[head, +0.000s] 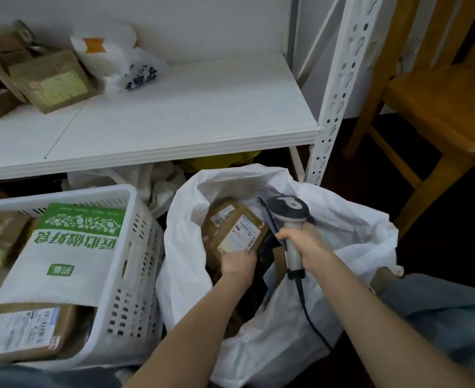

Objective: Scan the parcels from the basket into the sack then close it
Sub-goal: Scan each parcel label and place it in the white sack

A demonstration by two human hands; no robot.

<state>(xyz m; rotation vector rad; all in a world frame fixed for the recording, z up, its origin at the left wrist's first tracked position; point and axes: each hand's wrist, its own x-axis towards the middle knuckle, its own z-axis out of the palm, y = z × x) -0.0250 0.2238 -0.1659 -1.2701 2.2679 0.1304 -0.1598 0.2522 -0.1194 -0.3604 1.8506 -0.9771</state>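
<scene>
Forearms (191, 331) nearest the lens, both reaching forward over the sack.

Left: white slotted basket (135, 275) on the floor. It holds a white-and-green bag (71, 247) lying flat on top, a brown labelled box (26, 331) at the near corner and more brown packets at the far left.

Centre: white sack (286, 345) beside the basket, mouth wide open. Inside is a brown parcel (236, 225), label up, tilted, resting on dark items I cannot make out. My left hand (237, 266) pinches the parcel's near edge, fingers curled on it.

Right of that: my right hand (309, 247) is wrapped round the scanner (288, 208) handle. Its head sits just beside the parcel's far right corner, inside the sack mouth. Black cable (303, 301) trails down the sack front.

Far right: wooden chair (440, 107).
</scene>
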